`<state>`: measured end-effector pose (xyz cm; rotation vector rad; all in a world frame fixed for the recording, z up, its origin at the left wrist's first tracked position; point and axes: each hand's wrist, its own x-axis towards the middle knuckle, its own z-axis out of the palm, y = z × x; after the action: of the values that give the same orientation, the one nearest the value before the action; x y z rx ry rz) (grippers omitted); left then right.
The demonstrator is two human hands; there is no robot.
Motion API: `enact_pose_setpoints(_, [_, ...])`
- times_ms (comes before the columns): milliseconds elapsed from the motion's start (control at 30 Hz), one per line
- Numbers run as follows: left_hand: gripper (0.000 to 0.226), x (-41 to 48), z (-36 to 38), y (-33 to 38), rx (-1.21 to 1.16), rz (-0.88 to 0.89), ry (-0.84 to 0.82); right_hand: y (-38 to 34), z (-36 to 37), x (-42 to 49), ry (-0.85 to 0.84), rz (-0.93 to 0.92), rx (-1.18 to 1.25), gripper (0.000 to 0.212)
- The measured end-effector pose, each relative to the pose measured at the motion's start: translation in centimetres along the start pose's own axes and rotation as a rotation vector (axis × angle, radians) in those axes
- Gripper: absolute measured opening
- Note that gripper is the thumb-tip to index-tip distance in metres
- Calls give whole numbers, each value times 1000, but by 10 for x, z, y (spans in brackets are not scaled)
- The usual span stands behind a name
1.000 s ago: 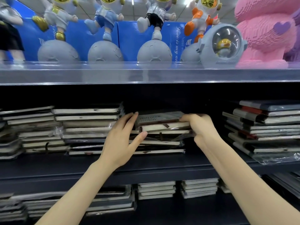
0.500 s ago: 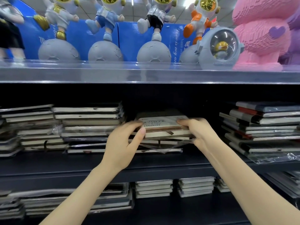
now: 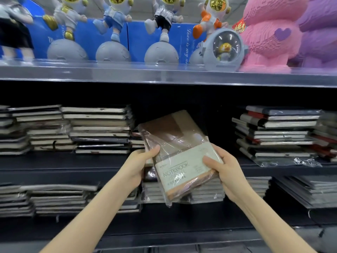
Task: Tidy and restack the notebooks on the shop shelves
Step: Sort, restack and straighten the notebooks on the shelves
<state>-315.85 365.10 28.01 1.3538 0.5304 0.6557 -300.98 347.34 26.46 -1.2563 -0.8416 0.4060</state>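
Observation:
A brown notebook (image 3: 175, 143) in clear plastic wrap, with a pale band reading NOTEBOOK, is tilted toward me in front of the middle shelf (image 3: 73, 161). My left hand (image 3: 140, 161) grips its left edge, thumb on the cover. My right hand (image 3: 220, 167) grips its lower right corner, thumb on the pale band. Behind and left of it a few notebooks (image 3: 136, 141) lie in the gap where it came from. A tall stack (image 3: 98, 130) stands to the left and a slanted stack (image 3: 277, 132) to the right.
Astronaut figurines (image 3: 113, 30) and a pink block figure (image 3: 269, 33) stand on the upper shelf (image 3: 164, 73). The lower shelf holds more notebook stacks (image 3: 62, 199), some directly below my hands. Loose plastic wrap (image 3: 299, 161) sticks out under the right stack.
Both hands lifted the wrapped brown notebook off the middle stack and drew it out toward me, tilting its cover up. The camera moved closer.

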Motion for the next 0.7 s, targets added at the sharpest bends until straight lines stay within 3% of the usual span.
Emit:
enact_pose_setpoints(133, [24, -16, 19, -10, -9, 113, 122, 14, -9, -17, -13, -30, -30, 45])
enact_pose_setpoints(333, [14, -38, 34, -4, -32, 332, 170, -8, -20, -17, -141, -123, -150, 58])
enact_pose_setpoints(433, [32, -48, 31, -5, -28, 380, 147, -10, -25, -19, -174, -102, -117, 71])
enact_pose_setpoints(567, [58, -61, 30, -3, -12, 317, 48, -7, -35, -35, -179, -80, 11, 65])
enact_pose_setpoints(700, [56, -77, 56, -7, 28, 274, -91, -4, -58, -57, -146, -10, 66, 59])
